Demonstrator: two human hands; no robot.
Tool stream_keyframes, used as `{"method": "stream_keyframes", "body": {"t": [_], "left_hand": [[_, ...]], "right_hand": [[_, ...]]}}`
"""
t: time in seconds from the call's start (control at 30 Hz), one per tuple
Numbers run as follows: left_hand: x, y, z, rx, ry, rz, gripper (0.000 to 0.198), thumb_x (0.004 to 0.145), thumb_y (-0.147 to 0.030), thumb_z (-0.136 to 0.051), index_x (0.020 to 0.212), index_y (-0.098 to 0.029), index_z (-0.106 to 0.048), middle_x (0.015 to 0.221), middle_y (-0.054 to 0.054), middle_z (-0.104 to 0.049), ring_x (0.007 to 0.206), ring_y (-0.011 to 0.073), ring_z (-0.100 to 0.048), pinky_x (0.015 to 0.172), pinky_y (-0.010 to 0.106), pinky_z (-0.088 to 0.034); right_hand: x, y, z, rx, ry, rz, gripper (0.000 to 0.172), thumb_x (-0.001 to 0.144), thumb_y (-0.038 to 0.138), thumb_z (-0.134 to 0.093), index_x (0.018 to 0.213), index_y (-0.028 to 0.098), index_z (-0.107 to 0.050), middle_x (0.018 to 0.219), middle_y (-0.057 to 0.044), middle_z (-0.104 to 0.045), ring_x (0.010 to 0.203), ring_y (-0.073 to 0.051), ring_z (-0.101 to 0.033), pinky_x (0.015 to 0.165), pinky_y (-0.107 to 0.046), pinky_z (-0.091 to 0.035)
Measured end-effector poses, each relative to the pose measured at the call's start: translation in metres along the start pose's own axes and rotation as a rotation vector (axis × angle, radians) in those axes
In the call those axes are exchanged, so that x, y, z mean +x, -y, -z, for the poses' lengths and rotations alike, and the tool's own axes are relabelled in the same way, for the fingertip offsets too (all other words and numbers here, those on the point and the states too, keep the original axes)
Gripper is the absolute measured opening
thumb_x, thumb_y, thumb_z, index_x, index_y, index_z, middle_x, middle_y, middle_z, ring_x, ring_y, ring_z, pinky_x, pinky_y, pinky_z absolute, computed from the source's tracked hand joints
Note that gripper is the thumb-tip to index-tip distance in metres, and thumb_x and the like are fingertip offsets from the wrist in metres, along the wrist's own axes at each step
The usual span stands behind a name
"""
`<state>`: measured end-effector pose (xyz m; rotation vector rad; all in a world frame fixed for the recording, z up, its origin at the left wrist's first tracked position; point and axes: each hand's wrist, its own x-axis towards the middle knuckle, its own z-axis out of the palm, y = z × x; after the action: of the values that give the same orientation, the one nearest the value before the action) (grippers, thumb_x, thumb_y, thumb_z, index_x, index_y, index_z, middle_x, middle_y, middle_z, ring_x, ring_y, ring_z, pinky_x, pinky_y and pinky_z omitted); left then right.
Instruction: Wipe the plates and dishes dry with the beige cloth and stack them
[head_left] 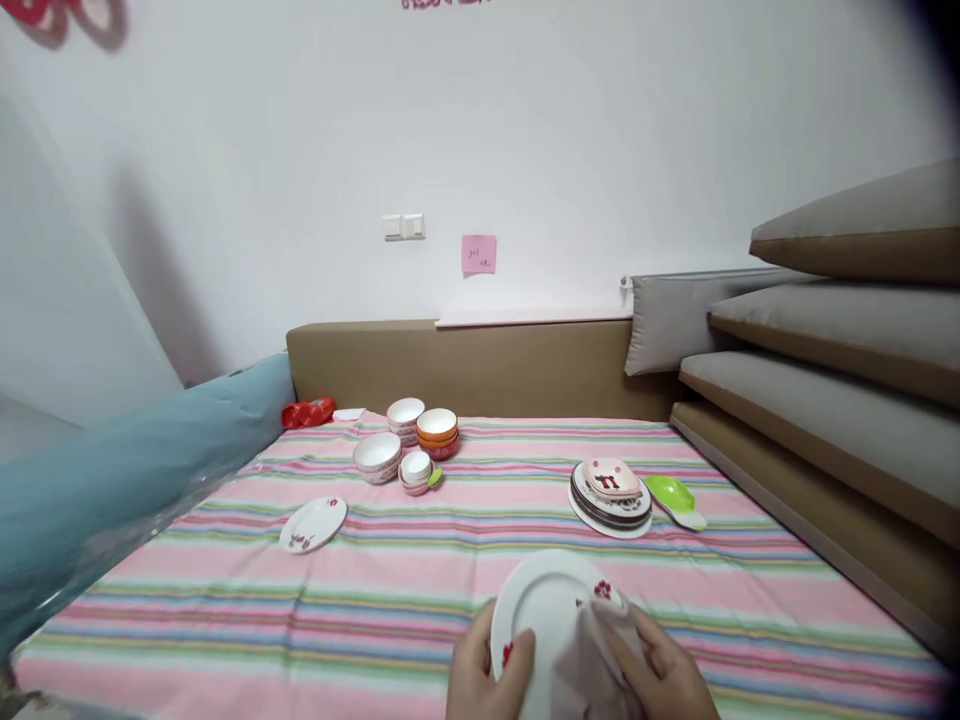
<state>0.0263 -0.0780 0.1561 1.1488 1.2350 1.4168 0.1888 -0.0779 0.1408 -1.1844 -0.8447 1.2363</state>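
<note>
At the bottom centre a white plate with red flowers (544, 590) is held up, tilted, above the striped cloth. My left hand (489, 665) grips its left rim, thumb on the face and fingers behind. On the right side my right hand (656, 665) is closed on a greyish cloth (592, 660), which lies against the plate's face and covers its lower right part. Some fingers of my right hand are hidden by the cloth and the plate.
Several bowls (377, 452) stand at the back left, a flowered plate (313, 525) nearer. At the right are stacked plates (611, 500) and a green dish (675, 497). Cushions (825, 400) pile up at the right edge; a blue roll (150, 440) lines the left.
</note>
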Motion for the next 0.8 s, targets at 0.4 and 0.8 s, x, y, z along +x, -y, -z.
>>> {"method": "stream_keyframes", "body": {"t": [0.4, 0.8], "left_hand": [[0.19, 0.038, -0.054, -0.239, -0.128, -0.003, 0.055, 0.071, -0.048, -0.071, 0.114, -0.015, -0.063, 0.113, 0.013, -0.066, 0.117, 0.0331, -0.053, 0.096, 0.037, -0.042], [0.193, 0.09, -0.018, -0.028, 0.059, 0.19, 0.051, 0.066, -0.051, -0.074, 0.1, -0.014, -0.068, 0.098, 0.01, -0.071, 0.095, 0.0312, -0.063, 0.085, 0.036, -0.047]], "right_hand": [[0.202, 0.005, -0.061, 0.244, -0.117, 0.192, 0.05, 0.055, 0.043, -0.08, 0.097, 0.019, -0.072, 0.097, -0.008, -0.073, 0.095, -0.029, -0.066, 0.08, -0.033, -0.054], [0.211, -0.057, -0.043, -0.119, -0.018, 0.09, 0.03, 0.07, 0.045, -0.069, 0.078, 0.016, -0.07, 0.081, -0.006, -0.072, 0.081, -0.025, -0.064, 0.072, -0.032, -0.049]]}}
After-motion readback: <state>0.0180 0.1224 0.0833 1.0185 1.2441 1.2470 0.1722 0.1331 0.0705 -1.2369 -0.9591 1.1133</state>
